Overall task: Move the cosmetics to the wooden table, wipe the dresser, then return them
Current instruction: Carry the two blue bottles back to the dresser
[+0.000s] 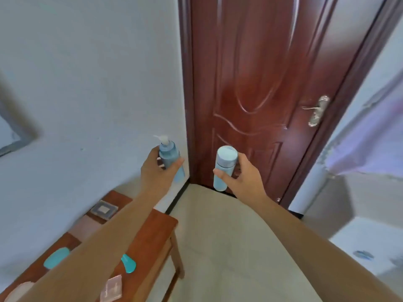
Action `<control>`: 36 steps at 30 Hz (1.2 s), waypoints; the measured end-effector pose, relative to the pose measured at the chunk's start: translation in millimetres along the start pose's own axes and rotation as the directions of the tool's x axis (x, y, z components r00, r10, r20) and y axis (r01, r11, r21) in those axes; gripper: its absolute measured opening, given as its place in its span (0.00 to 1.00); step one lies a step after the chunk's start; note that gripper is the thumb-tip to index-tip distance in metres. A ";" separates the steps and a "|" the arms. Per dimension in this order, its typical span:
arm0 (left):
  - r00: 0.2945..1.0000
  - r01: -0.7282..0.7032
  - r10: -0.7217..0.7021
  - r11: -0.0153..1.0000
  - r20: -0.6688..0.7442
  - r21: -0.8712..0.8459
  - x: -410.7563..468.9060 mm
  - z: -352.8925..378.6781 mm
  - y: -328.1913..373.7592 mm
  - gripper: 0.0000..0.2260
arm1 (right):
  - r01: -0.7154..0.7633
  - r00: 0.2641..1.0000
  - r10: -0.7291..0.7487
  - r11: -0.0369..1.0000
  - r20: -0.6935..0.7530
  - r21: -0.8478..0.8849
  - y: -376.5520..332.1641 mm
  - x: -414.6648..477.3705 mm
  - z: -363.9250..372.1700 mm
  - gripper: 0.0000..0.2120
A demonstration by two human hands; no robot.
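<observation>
My left hand point(156, 171) grips a blue pump bottle point(169, 155) with a white pump head, held up in the air in front of the white wall. My right hand point(242, 173) grips a pale blue capped bottle point(225, 164), upright, in front of the door. Below my left forearm stands the wooden table point(152, 234). On it lie a teal tube point(128, 263), a teal oval item point(56, 257), a grey square compact point(104, 209), a pink packet point(112, 287) and a pale round item point(18, 290) at the lower left edge.
A dark red wooden door point(261, 83) with a metal handle point(316, 111) is shut straight ahead. The white wall point(87, 83) runs along the left. Pale floor point(218, 236) lies between table and door. A white surface point(366, 240) sits at the right.
</observation>
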State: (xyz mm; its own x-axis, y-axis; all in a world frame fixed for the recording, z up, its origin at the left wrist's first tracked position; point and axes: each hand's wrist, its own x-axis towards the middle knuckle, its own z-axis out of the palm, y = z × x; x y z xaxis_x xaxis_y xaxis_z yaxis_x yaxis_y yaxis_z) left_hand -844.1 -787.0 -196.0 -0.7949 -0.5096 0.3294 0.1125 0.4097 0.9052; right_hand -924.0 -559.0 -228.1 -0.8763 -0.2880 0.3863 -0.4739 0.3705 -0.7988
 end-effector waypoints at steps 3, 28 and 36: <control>0.986 -0.064 0.078 0.993 0.150 -0.096 -17.6 84.3 48.0 0.18 | -0.073 0.979 0.061 0.996 -0.195 -0.055 26.0 -28.8 -92.6 0.28; 0.385 0.106 0.327 0.913 0.863 -0.393 -220.6 768.9 295.2 0.17 | -0.687 0.370 0.269 0.724 -0.889 -0.067 252.4 -224.4 -663.6 0.30; 0.339 0.062 0.345 0.920 0.875 -0.387 -273.8 907.1 338.9 0.15 | -0.691 0.279 0.269 0.723 -0.922 0.002 348.4 -251.3 -789.2 0.28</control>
State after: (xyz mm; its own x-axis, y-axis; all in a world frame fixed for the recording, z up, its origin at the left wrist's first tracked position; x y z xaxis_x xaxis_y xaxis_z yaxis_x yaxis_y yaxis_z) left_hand -1129.2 177.8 -222.8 -0.7523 0.6310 0.1893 0.2852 0.0529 0.9570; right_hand -937.5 339.4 -239.5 -0.4523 0.8333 0.3179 0.2627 0.4651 -0.8454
